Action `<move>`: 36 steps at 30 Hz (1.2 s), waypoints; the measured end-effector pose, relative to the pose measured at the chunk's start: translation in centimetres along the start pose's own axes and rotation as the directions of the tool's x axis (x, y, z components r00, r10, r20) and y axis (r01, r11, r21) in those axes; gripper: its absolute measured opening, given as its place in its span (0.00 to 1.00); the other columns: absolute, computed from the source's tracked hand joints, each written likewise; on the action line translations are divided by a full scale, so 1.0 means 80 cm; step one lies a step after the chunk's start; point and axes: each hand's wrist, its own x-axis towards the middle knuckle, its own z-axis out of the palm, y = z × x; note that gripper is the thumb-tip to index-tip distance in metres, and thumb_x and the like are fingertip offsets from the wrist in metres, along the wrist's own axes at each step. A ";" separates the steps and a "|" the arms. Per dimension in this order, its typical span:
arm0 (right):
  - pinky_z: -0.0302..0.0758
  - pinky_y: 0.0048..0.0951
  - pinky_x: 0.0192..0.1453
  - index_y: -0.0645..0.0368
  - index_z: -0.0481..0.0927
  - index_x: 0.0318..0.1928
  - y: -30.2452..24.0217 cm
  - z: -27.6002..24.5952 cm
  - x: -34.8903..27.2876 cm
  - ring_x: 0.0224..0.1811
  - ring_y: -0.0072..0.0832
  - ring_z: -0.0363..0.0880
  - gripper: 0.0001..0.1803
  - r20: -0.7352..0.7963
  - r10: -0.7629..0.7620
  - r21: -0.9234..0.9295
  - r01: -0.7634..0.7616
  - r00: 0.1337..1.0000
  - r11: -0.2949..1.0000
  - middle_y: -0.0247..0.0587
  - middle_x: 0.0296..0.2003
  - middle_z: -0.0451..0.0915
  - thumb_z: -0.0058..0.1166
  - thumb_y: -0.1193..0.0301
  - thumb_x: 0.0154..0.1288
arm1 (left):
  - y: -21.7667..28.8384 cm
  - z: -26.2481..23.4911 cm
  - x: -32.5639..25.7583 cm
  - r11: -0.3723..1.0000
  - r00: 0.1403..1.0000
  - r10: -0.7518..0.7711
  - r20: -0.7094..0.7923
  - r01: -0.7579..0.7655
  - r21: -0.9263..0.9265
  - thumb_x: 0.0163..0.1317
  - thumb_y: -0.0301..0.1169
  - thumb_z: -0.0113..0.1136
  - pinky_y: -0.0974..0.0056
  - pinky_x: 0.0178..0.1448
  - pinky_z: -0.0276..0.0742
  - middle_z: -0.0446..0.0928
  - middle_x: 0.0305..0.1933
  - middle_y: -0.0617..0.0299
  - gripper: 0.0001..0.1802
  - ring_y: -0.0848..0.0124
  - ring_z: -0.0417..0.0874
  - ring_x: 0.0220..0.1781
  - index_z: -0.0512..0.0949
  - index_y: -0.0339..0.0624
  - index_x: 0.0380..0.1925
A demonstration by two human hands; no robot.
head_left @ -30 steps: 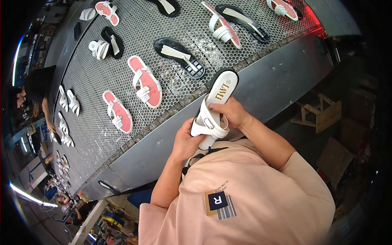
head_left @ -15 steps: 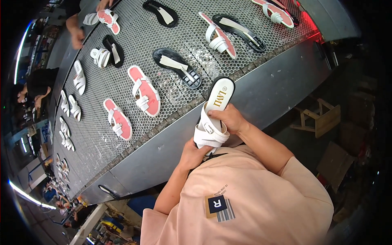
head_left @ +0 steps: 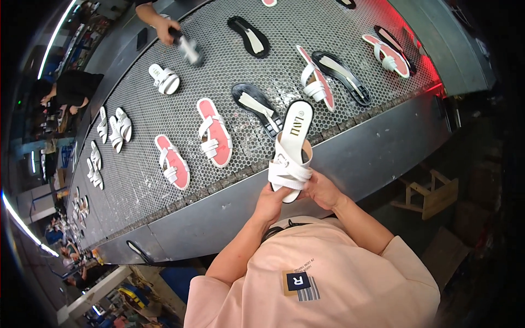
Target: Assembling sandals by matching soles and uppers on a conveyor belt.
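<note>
Both my hands hold a white slide sandal (head_left: 295, 128) with crossed straps, a metal ornament and a dark sole edge. Its heel points away from me and its toe toward my body. My left hand (head_left: 270, 203) grips the toe end, thumb on top. At the right side of the straps, my right hand (head_left: 324, 190) is closed around the edge; some fingers are hidden beneath. Just beyond the sandal lies a black outsole (head_left: 252, 101) with a pale strip, partly covered by it. To its left rest two white-strapped uppers with pink undersides (head_left: 220, 143) (head_left: 176, 168).
A metal mesh conveyor (head_left: 197, 82) carries several sandals and outsoles. Its steel side panel (head_left: 350, 145) runs in front of me. Across it, a co-worker's hand (head_left: 164, 27) holds a blurred black outsole (head_left: 188, 50). Red light glows at the far right. A wooden stool (head_left: 429, 194) stands at right.
My right hand has shifted from the sandal's middle down to the straps near the toe. The co-worker's hand has picked up a black outsole from beside a white sandal. The view has shifted.
</note>
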 end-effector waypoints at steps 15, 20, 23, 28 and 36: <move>0.77 0.33 0.41 0.62 0.57 0.66 -0.271 -0.024 0.213 0.43 0.31 0.79 0.34 -0.348 -0.413 -0.435 0.245 0.842 0.866 0.47 0.47 0.76 0.51 0.74 0.59 | 0.045 -0.224 -0.001 0.898 0.501 0.422 -0.755 -0.343 0.274 0.61 0.35 0.62 0.62 0.62 0.66 0.67 0.61 0.52 0.32 0.65 0.70 0.59 0.63 0.34 0.61; 0.76 0.22 0.32 0.69 0.62 0.63 -0.226 0.001 0.225 0.32 0.25 0.80 0.32 -0.426 -0.406 -0.617 0.068 0.809 0.784 0.44 0.36 0.78 0.55 0.74 0.58 | 0.067 -0.334 0.031 0.909 0.222 0.417 -0.881 -0.102 0.404 0.59 0.38 0.63 0.63 0.56 0.68 0.69 0.59 0.53 0.36 0.65 0.71 0.58 0.61 0.36 0.64; 0.74 0.22 0.35 0.69 0.67 0.59 -0.173 0.006 0.194 0.35 0.21 0.78 0.28 -0.249 -0.323 -0.647 0.091 0.913 0.757 0.39 0.35 0.81 0.57 0.70 0.60 | 0.084 -0.361 0.046 0.858 0.359 0.507 -0.783 -0.124 0.499 0.61 0.36 0.60 0.59 0.49 0.74 0.76 0.47 0.52 0.23 0.64 0.78 0.44 0.72 0.31 0.52; 0.76 0.28 0.49 0.65 0.70 0.58 -0.111 0.014 0.117 0.42 0.29 0.80 0.29 -0.088 -0.322 -0.930 0.039 0.943 0.367 0.47 0.46 0.79 0.60 0.67 0.58 | 0.099 -0.347 0.044 0.913 0.357 0.400 -0.844 -0.235 0.334 0.62 0.33 0.56 0.69 0.22 0.67 0.78 0.30 0.60 0.13 0.74 0.73 0.21 0.75 0.35 0.42; 0.58 0.55 0.67 0.46 0.62 0.67 -0.063 0.105 0.069 0.68 0.54 0.56 0.45 0.714 -0.020 -0.616 0.615 0.700 -0.492 0.52 0.68 0.54 0.67 0.59 0.47 | 0.106 -0.228 -0.143 0.949 0.835 0.314 -0.451 -0.297 0.111 0.60 0.27 0.55 0.70 0.23 0.72 0.78 0.31 0.59 0.07 0.73 0.77 0.23 0.75 0.34 0.36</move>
